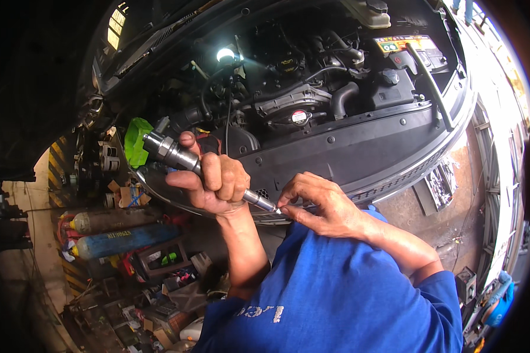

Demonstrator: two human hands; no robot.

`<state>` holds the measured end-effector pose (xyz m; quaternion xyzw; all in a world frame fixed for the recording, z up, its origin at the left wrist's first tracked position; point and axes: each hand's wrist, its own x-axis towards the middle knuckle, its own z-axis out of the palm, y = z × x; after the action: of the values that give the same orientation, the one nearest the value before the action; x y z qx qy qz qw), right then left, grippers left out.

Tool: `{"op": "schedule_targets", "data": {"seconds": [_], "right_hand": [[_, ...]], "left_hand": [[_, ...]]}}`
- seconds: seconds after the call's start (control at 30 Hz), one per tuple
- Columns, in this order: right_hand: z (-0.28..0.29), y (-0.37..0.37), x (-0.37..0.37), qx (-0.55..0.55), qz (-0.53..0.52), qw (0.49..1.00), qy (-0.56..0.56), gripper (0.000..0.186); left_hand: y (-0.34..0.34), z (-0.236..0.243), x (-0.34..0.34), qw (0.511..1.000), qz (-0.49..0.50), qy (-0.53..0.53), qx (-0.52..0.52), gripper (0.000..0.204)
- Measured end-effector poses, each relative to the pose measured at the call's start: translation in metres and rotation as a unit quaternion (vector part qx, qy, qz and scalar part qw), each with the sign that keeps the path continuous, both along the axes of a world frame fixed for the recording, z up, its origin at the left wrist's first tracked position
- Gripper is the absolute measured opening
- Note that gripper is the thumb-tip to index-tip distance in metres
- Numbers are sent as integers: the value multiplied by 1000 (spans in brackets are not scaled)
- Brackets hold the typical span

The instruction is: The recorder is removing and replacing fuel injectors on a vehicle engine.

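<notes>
Metal injector (179,157), clamped in left hand (221,183)

Slanted before the open engine bay (291,101), with black front panel (347,154) partly covered by both hands. Met right hand (330,207) at lower tip, thumb and forefinger pinched nearly together. Had bright green piece (135,144) beside upper end, lit lamp (225,55) beyond, blue cylinder (123,240) low at left.

One injector-like metal part (179,156), silver-grey and glossy, was held aslant in the left hand (221,182), its middle hidden by the fingers. The thick, stepped end, bearing a hex section and grey side projection, pointed up and left. The slender end ran down-right to a whitish tip at the right hand (324,206).
</notes>
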<state>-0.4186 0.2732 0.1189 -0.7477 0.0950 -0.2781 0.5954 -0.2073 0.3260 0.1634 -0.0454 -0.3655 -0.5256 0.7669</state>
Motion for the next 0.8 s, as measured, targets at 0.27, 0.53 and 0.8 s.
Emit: {"op": "schedule_targets", "data": {"seconds": [0.27,0.53,0.8], "right_hand": [[-1,1,6,-201,-79,976,-21,24],[-17,-4,4,-341,-134,929,-56,37],[-19,-13,0,-391,-157,900,-114,38]], "left_hand": [[3,-12,-3,999,10,-27,33,75],[-2,-8,-14,980,124,-135,76,72],[-2,-5,-21,946,260,-66,181,65]]}}
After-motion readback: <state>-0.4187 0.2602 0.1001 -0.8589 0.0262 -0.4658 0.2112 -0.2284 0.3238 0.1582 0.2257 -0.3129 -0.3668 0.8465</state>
